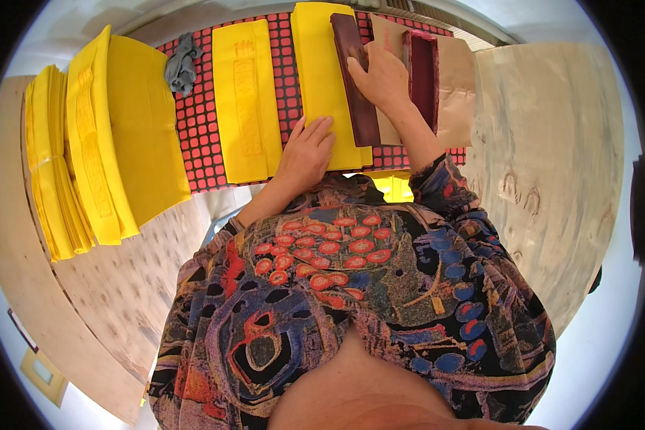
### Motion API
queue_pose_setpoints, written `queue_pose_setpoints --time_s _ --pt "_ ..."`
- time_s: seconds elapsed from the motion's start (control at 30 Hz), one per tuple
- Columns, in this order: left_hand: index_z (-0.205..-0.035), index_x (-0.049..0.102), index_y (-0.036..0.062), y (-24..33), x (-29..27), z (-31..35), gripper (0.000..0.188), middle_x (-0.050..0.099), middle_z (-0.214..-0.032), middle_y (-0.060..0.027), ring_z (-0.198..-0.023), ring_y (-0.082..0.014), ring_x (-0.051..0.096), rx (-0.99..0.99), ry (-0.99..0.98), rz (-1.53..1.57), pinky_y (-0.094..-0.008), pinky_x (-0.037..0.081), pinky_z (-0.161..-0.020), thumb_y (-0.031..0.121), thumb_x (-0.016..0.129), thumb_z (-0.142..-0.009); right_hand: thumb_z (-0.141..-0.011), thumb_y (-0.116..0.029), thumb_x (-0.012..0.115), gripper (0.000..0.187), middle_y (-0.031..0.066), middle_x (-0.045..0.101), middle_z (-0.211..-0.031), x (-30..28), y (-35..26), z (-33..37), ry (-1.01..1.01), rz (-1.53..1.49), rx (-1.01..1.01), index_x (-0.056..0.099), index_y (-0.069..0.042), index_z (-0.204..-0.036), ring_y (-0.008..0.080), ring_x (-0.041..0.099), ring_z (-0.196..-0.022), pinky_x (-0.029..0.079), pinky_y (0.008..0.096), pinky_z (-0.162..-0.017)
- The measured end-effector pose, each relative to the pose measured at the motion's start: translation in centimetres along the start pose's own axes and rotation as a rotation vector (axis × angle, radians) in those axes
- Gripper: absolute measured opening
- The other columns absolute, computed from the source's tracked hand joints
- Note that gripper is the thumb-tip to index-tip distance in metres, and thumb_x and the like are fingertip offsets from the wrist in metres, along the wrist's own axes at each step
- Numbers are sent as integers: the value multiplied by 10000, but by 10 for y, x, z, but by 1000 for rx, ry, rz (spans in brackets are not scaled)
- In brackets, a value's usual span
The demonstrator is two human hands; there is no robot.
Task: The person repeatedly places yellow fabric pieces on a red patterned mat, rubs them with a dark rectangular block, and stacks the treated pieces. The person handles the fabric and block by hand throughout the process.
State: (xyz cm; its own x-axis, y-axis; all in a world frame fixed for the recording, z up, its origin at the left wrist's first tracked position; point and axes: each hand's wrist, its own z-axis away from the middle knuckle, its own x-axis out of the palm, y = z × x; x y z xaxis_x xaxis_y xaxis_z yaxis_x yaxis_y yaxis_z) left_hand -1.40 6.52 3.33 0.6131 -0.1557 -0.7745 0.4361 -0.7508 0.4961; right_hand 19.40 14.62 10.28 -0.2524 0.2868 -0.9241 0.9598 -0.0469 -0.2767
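Stack (324, 79) yellow; block (366, 125) dark maroon; table cover (198, 136) black, red-squared.

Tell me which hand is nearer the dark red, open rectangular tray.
Right. The right hand is just left of the tray, on a long dark brown block; the left hand is farther left, on a yellow rectangular stack.

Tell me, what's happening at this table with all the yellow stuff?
A person is working with both bare hands. The right hand grips a long dark red-brown block over the right edge of a yellow stack. The left hand rests, fingers spread a little, on that stack's near left part. To the right, a dark red tray sits on brown paper. To the left lies another yellow stack, bearing an orange-marked strip.
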Motion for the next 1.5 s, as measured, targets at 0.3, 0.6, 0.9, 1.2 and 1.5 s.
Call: queue_pose_setpoints --time_s 0.3,0.6,0.9,1.2,1.5 --pt "-1066 590 -25 -7 9 10 275 538 -1291 -191 -1244 -340 492 4 -11 -9 -518 326 -1092 52 578 -803 -853 -349 627 368 208 674 -824 26 3 5 1 21 -18 567 7 -923 365 673 -802 529 475 -710" --pt "-1065 598 -23 -5 11 9 262 547 -1292 -186 -1246 -328 500 5 -10 -12 -523 326 -1094 65 571 -821 -850 -387 642 365 189 659 -830 31 8 4 -21 -27 39 585 -34 -922 392 652 -827 509 497 -721" --pt "-1106 618 14 -2 16 24 300 582 -1303 -119 -1242 -283 531 77 -86 53 -512 349 -1083 76 631 -812 -863 -421 624 393 189 672 -840 40 21 1 -21 25 -7 611 -36 -939 385 657 -820 512 482 -723" --pt "-1172 633 62 0 34 46 387 585 -1338 -57 -1275 -226 525 203 -162 85 -440 399 -1075 123 693 -794 -853 -300 673 363 229 607 -780 33 13 4 -21 61 -9 553 35 -923 414 608 -781 513 495 -695" --pt "-1165 627 63 0 37 46 396 578 -1350 -53 -1272 -230 529 190 -178 116 -421 418 -1054 126 694 -779 -878 -289 651 354 212 616 -781 24 3 5 -109 6 41 558 45 -951 385 624 -791 500 496 -797"
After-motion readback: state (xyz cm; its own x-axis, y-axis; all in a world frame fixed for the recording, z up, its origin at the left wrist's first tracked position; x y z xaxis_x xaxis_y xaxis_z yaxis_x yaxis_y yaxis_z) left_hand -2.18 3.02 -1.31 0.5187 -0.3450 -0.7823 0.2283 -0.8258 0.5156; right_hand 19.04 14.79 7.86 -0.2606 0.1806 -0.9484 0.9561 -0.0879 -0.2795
